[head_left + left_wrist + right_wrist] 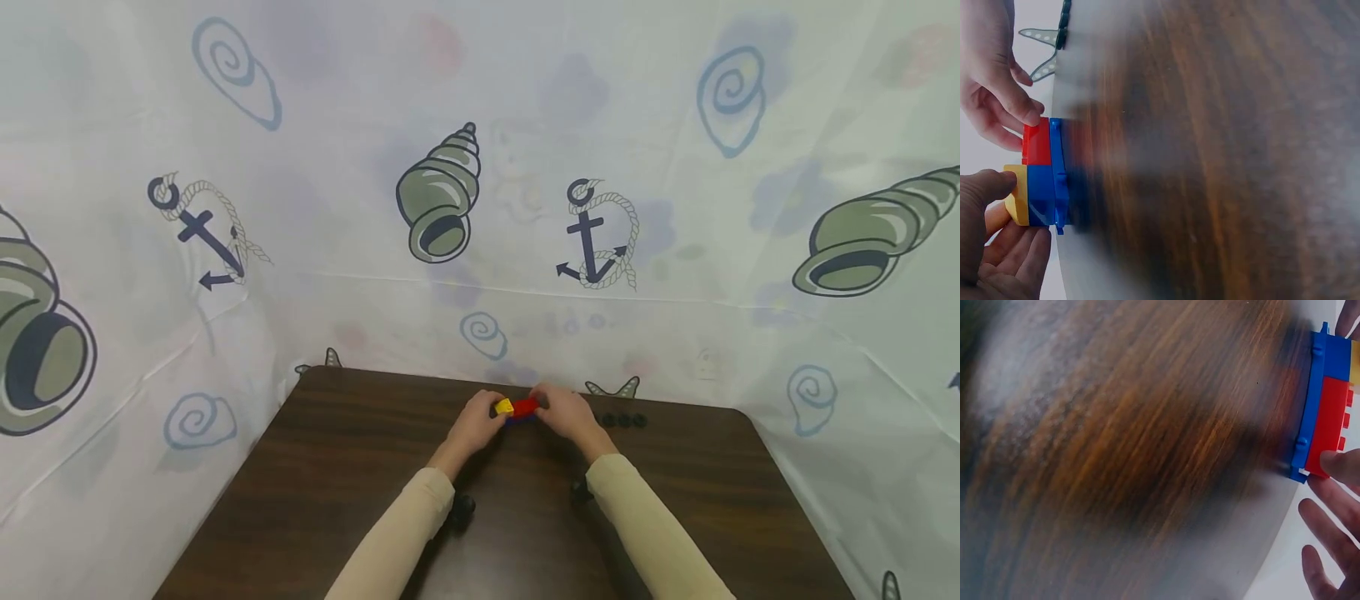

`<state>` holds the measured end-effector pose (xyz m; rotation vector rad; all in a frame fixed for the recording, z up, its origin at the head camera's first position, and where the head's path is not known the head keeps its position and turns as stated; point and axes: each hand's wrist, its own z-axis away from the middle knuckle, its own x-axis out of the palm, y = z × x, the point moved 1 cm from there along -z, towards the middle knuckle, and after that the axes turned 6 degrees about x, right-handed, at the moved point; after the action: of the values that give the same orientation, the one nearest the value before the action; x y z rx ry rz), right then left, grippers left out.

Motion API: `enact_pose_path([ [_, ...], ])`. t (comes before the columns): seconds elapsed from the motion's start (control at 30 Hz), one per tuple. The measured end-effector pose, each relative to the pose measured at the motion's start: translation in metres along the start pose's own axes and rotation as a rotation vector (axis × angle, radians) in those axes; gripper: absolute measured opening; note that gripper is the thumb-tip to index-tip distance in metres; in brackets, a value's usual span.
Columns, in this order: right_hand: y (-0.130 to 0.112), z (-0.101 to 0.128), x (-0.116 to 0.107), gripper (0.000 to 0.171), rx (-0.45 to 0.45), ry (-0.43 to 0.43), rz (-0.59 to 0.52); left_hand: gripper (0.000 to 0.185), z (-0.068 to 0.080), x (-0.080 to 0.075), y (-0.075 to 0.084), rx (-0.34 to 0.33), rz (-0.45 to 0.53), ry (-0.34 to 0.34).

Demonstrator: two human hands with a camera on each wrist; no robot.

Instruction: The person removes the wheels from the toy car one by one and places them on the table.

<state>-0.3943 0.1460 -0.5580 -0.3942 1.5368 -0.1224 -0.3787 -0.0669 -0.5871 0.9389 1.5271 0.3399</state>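
Note:
A small brick assembly (517,408) is held just above the far middle of the dark table (337,475). It is a blue base plate (1059,175) carrying a red brick (1037,142), a blue brick (1040,194) and a yellow brick (1015,203). My left hand (486,417) pinches the yellow end, thumb on the yellow brick and fingers curled under it. My right hand (553,408) pinches the red end; its fingertips (1338,465) touch the red brick (1329,422) beside the base plate (1309,412).
Three small black round pieces (624,420) lie in a row on the table right of my right hand. Two dark objects (461,510) sit under my forearms. A white sheet printed with shells and anchors (442,200) surrounds the table.

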Motion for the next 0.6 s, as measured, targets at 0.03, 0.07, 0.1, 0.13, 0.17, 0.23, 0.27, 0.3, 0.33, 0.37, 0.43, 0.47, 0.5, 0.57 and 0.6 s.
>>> enact_pose_path([
  [0.03, 0.000, -0.001, 0.000, 0.031, 0.005, 0.000, -0.004, 0.037, -0.001, 0.000, 0.000, -0.004, -0.006, -0.001],
  [0.07, 0.000, -0.001, 0.001, 0.031, 0.009, -0.001, -0.007, 0.036, -0.002, 0.000, 0.001, -0.013, -0.016, -0.003],
  [0.1, 0.000, -0.002, 0.002, 0.031, 0.013, -0.003, -0.012, 0.036, -0.002, -0.001, 0.001, -0.024, -0.035, -0.007],
  [0.13, 0.000, -0.003, 0.002, 0.031, 0.016, -0.005, -0.017, 0.035, -0.003, -0.001, 0.002, -0.031, -0.057, -0.008],
  [0.17, 0.001, -0.003, 0.003, 0.031, 0.020, -0.006, -0.023, 0.035, -0.003, -0.002, 0.003, -0.037, -0.084, -0.011],
  [0.23, 0.002, -0.004, 0.004, 0.030, 0.022, -0.004, -0.038, 0.034, -0.004, -0.004, 0.006, -0.040, -0.148, -0.015],
  [0.27, 0.002, -0.004, 0.004, 0.029, 0.023, -0.003, -0.044, 0.034, -0.004, -0.005, 0.008, -0.038, -0.182, -0.013],
  [0.3, 0.003, -0.004, 0.004, 0.029, 0.023, -0.001, -0.050, 0.034, -0.005, -0.005, 0.009, -0.035, -0.212, -0.009],
  [0.33, 0.003, -0.005, 0.005, 0.029, 0.022, 0.001, -0.052, 0.034, -0.005, -0.006, 0.011, -0.032, -0.234, -0.004],
  [0.37, 0.004, -0.004, 0.005, 0.029, 0.020, 0.000, -0.059, 0.035, -0.005, -0.006, 0.012, -0.035, -0.250, -0.005],
  [0.43, 0.005, -0.004, 0.005, 0.030, 0.022, -0.005, -0.068, 0.035, -0.004, -0.005, 0.014, -0.043, -0.276, -0.007],
  [0.47, 0.005, -0.004, 0.005, 0.030, 0.021, -0.006, -0.073, 0.036, -0.004, -0.005, 0.014, -0.043, -0.285, -0.008],
  [0.5, 0.005, -0.004, 0.005, 0.030, 0.021, -0.007, -0.078, 0.036, -0.004, -0.004, 0.015, -0.044, -0.288, -0.008],
  [0.57, 0.005, -0.004, 0.006, 0.030, 0.014, -0.002, -0.097, 0.036, -0.004, -0.003, 0.014, -0.044, -0.297, -0.007],
  [0.6, 0.006, -0.005, 0.007, 0.030, 0.004, 0.004, -0.112, 0.037, -0.004, -0.003, 0.014, -0.042, -0.301, -0.005],
])
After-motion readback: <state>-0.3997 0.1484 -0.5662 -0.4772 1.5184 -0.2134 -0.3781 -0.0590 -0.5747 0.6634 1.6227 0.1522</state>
